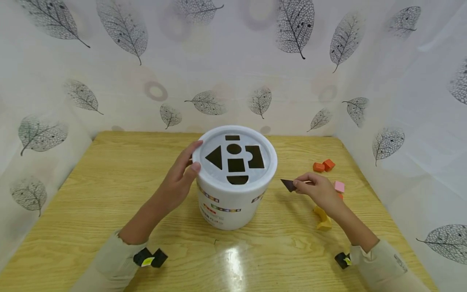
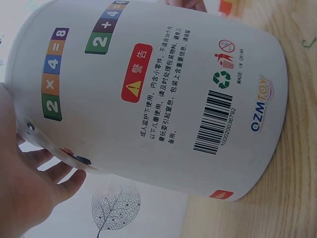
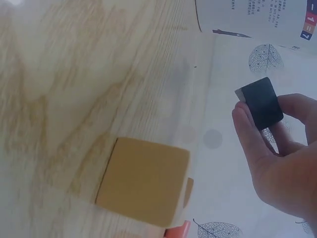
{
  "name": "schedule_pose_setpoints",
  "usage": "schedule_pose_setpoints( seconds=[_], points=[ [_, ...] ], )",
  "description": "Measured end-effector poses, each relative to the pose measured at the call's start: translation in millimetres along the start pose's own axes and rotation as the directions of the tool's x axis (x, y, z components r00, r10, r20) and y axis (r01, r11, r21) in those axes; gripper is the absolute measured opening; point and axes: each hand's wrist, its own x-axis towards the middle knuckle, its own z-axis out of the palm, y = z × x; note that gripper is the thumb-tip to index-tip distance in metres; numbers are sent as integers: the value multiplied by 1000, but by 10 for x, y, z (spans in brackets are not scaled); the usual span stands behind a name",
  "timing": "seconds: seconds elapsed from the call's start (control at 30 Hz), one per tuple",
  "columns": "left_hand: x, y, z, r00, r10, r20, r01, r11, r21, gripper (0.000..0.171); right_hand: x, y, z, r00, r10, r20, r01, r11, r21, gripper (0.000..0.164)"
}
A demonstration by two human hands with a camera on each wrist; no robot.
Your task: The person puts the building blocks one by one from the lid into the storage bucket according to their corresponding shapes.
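Wooden table (image 1: pixel 109 182) — left hand (image 1: pixel 178 178) holding bucket rim (image 1: pixel 235 188); right hand (image 1: pixel 319 188) pinching dark block (image 1: pixel 288 185) — open gap between

Place: curtained tabletop booth (image 1: pixel 226 117), as I see it; home or lab, cannot tell.
Enclosure: leaf-print sheeting (image 1: pixel 233 77), three sides.
Surface: wood-grain table (image 1: pixel 109 178).
Equipment: black wrist-worn devices (image 1: pixel 142 256).

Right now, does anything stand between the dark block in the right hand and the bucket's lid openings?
No loose object visibly does; only the lid's raised rim lies between the dark block and the openings. The left hand holds the opposite side of the bucket.
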Motion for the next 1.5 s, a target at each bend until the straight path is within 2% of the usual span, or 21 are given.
schedule_pose_setpoints(
  seconds=[0.13, 0.3, 0.43, 0.63, 0.73, 0.87, 1.1, 1.17, 1.27, 1.4, 1.5],
  points=[
    [-5, 3, -1, 1000, 1, 0, -1, 1000, 0, 55, 5, -26, 3, 1000, 10, 12, -12, 992, 124, 44],
    [-11, 1, -1, 1000, 1, 6, -1, 1000, -5, 54, -19, -113, -17, 1000, 8, 7, -10, 960, 279, 44],
    [-10, 4, -1, 1000, -1, 10, 1, 1000, -2, 54, -50, -211, -53, 999, -33, -30, 42, 913, 406, 41],
    [-14, 24, 0, 1000, -7, 9, 7, 1000, 5, 54, -91, -331, -86, 987, -123, -102, 158, 844, 512, 38],
    [-16, 31, -1, 1000, -8, 6, 8, 1000, 5, 55, -107, -379, -82, 984, -145, -107, 180, 796, 578, 31],
    [-16, 38, 0, 1000, -12, 10, 12, 1000, 2, 55, -110, -416, -60, 984, -164, -76, 170, 706, 687, 21],
    [-16, 39, 4, 1000, -20, 20, 20, 1000, -3, 55, -123, -488, -25, 981, -193, -36, 138, 548, 825, 26],
    [-17, 39, 5, 1000, -19, 18, 19, 1000, 0, 55, -132, -518, -16, 980, -195, -32, 130, 512, 849, 27],
    [-18, 41, 6, 1000, -16, 14, 16, 1000, 5, 55, -146, -563, 1, 980, -198, -30, 122, 472, 873, 26],
    [-17, 49, 8, 1000, -12, 10, 12, 1000, 2, 54, -157, -615, 35, 975, -221, -37, 135, 450, 883, 25],
    [-15, 55, 10, 1000, -7, 8, 7, 1000, -2, 54, -161, -637, 53, 967, -250, -43, 155, 446, 882, 27]
  ],
)
